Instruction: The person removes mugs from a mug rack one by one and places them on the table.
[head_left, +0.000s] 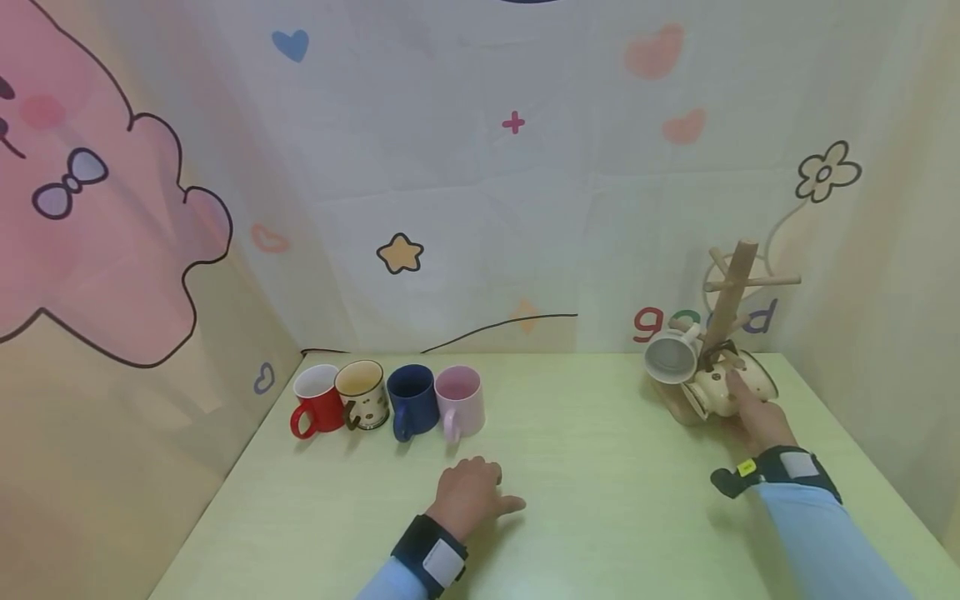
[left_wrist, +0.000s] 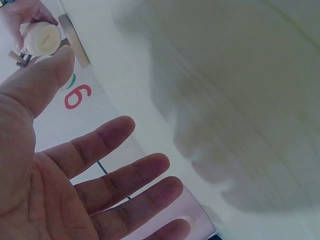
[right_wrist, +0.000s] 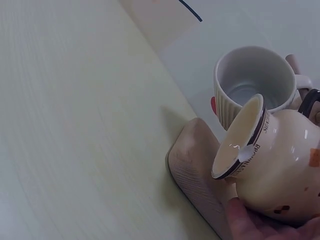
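At the right, my right hand (head_left: 757, 417) grips a cream mug (head_left: 711, 393) with a dark rim and brown spots. The mug lies tipped on its side low on a wooden mug tree (head_left: 729, 304), its dark handle by the post. In the right wrist view its mouth faces away from the hand, and fingers (right_wrist: 245, 222) lie under its body. A ribbed white mug (right_wrist: 260, 75) hangs beside it on a peg. My left hand (head_left: 468, 496) is held over the table's front middle, fingers spread and holding nothing, as the left wrist view also shows.
Along the back left of the table (head_left: 585, 500) stand a red mug (head_left: 326, 408), a spotted cream mug (head_left: 369, 407), a navy mug (head_left: 418, 408) and a pink mug (head_left: 467, 404). Upper pegs (head_left: 776, 281) of the tree stick out bare. A printed cloth (head_left: 480, 183) hangs behind.
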